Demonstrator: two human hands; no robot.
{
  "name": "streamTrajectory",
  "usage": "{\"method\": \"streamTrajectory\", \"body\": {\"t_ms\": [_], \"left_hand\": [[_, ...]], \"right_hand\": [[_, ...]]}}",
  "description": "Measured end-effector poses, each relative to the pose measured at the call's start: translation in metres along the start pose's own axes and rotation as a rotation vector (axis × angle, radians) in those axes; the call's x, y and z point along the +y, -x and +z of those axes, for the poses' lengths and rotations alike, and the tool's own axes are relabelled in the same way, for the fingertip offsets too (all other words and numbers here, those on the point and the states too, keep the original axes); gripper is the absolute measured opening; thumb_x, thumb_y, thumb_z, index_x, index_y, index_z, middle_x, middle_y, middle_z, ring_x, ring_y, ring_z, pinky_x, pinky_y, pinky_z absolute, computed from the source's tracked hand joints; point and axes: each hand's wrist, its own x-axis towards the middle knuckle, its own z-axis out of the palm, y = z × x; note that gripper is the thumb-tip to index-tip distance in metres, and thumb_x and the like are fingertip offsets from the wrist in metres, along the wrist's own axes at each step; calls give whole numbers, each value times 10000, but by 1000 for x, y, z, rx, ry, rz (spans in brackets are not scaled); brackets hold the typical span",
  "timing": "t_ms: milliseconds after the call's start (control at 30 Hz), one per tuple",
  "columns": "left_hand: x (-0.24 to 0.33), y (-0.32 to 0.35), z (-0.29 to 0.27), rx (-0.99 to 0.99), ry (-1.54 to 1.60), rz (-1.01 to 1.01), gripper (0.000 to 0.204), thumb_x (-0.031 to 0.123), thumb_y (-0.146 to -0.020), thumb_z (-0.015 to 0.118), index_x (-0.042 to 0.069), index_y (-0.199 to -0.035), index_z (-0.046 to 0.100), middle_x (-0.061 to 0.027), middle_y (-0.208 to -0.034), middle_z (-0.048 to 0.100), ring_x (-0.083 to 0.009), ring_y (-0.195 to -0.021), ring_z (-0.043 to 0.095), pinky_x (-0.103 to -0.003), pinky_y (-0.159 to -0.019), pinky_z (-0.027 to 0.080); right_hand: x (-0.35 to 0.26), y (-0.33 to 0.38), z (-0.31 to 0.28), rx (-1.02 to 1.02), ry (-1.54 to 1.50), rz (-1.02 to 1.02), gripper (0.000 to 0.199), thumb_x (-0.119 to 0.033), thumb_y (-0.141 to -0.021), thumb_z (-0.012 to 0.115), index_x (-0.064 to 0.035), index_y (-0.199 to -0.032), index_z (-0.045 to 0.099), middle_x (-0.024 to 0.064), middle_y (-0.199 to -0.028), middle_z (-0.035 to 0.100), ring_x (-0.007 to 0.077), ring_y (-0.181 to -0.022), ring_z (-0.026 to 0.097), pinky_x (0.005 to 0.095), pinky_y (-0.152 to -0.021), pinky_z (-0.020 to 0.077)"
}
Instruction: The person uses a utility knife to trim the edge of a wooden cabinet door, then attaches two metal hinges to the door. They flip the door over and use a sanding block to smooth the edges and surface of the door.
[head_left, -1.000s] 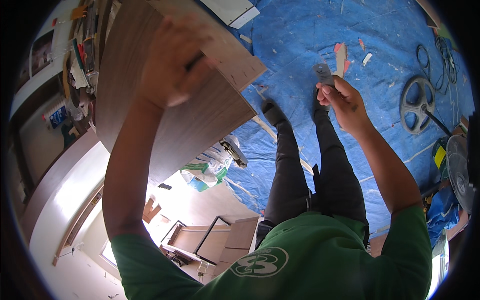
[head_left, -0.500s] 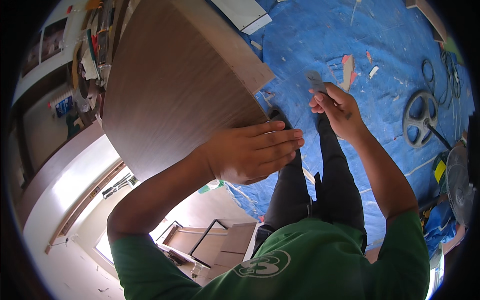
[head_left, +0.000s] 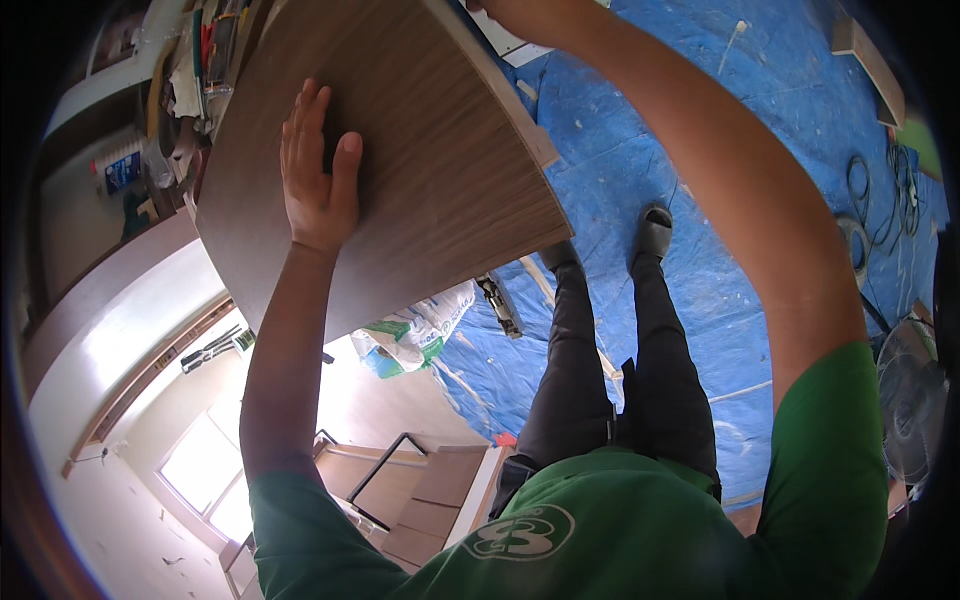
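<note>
Seen nearest, at the lower edge: a green shirt and dark trousers, feet planted apart on the blue tarp [head_left: 760, 250], a stance that looks meant to brace against a big load. Up from the left shoulder, a bare forearm to the left hand [head_left: 318, 175], laid flat against the brown wood-grain face of the wooden panel [head_left: 420, 170], fingers straight and close together, thumb spread a little aside, gripping nothing, only pressing, probably to steady the broad face and stop it swinging. Panel tilted, upper left of centre, lower corner hanging above the legs, pale edge banding along its right side. Further out, right arm stretched up along that edge to the right hand [head_left: 490, 6] at the panel's top corner, mostly cut off by the frame; can't tell how its fingers are set, likely holding the far end. Below the panel, a white and green sack [head_left: 415, 335] and a small tool [head_left: 498, 305] lying on the tarp. Beyond, coiled cables [head_left: 880, 205] and wood offcuts at the right, cluttered shelves [head_left: 185, 75] at the upper left.
</note>
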Motion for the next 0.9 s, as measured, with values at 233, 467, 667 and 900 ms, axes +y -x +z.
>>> {"method": "streamTrajectory", "body": {"t_ms": [233,467,667,900], "left_hand": [[-7,6,0,25,-17,-31,552,357,-1036,570,-14,-1441,522,-229,-1534,489,-430,-1388,478,-499,-1169,343],[-7,3,1,23,-8,-14,547,365,-1025,592,-4,-1426,545,-214,-1524,508,-427,-1424,449,-510,-1190,316],[-9,4,4,24,-22,-10,542,364,-1016,608,15,-1427,556,-202,-1529,508,-421,-1429,444,-509,-1193,313],[-16,-11,-2,-167,-184,36,685,467,-1018,557,78,-1563,413,-156,-1653,342,-374,-1552,248,-552,-1241,196]], "right_hand": [[5,7,-8,-148,176,-239,86,-54,-896,589,-18,-958,636,190,-844,679,380,-813,668,437,-717,513],[-44,102,-42,-347,304,-195,223,-22,-890,655,-87,-1102,681,131,-1013,706,303,-951,702,452,-774,540],[-91,170,-60,-506,250,-106,310,54,-772,681,-105,-1038,690,81,-887,633,285,-878,637,432,-757,511],[-110,222,-99,-465,230,104,230,-21,-825,740,-67,-1041,679,58,-866,646,221,-810,632,368,-709,508]]}}
